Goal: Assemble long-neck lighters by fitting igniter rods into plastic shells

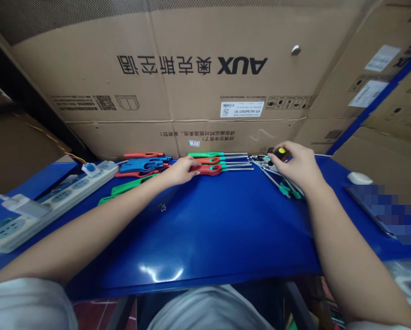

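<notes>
- Head view: L hand [183, 171] fingers curled on rear end of red lighter [203, 169]; can't tell if gripping.
- Green lighter [205, 155] just beyond L hand.
- Blue casings [141, 165] L of same hand; pwr strip [61, 196] farther L.
- R hand [294, 166] pinching blk/yellow handle [278, 158], tool's tip unclear.
- Loose metal rods w/ green ends [271, 177] under & L of R hand.
- Mouse [359, 178] well R of R hand.

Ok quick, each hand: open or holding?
Left hand: touching a red handle; grip can't be told.
Right hand: closed, holding a black-and-yellow handle.
</notes>
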`<state>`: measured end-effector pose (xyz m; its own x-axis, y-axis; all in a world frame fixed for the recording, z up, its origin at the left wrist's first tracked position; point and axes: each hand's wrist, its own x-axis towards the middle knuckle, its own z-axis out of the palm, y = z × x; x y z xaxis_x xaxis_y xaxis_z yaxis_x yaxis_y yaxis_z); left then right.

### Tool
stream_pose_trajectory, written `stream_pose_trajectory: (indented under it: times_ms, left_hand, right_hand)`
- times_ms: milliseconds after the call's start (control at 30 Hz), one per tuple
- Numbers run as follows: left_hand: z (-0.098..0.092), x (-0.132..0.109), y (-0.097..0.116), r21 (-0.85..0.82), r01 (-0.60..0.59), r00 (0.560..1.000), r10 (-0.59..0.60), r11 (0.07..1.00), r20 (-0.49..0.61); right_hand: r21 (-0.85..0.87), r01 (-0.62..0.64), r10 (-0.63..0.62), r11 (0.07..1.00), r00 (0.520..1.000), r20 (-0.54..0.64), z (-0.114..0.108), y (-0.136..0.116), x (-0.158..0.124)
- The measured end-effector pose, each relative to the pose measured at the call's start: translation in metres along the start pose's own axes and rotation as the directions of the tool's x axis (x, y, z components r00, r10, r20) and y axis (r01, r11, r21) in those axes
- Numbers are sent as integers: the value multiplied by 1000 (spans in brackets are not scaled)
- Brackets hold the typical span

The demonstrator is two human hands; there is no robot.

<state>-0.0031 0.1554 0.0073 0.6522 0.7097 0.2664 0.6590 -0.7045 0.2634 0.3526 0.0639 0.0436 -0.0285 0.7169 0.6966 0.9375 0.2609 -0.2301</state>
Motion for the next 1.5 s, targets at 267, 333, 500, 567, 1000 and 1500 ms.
stream_pose_trajectory:
  times_ms: [267, 333, 500, 567, 1000, 1500]
  left_hand:
    - [3, 1, -6, 21, -61, 997, 62, 998, -47]
    - [3, 1, -6, 32, -70, 995, 72, 997, -64]
    - [1, -4, 0, 91, -104, 989, 112, 990, -99]
    - [0, -7, 3, 132, -115, 987, 128, 985, -100]
    - [10, -5, -9, 322, -188, 978, 207, 928, -27]
    - [12, -7, -10, 310, -145, 987, 159, 939, -19]
  right_hand:
    - [-49, 40, -22, 998, 949, 315, 7, 11, -2]
    - [-95, 40, 6, 995, 899, 439, 10, 13, -4]
    - [-157, 56, 59, 986, 767, 639, 18, 13, -10]
    - [-169, 56, 73, 984, 737, 672, 22, 13, -14]
    - [-203, 182, -5, 962, 756, 655, 37, -3, -15]
    - [-207, 134, 47, 969, 723, 689, 44, -11, -18]
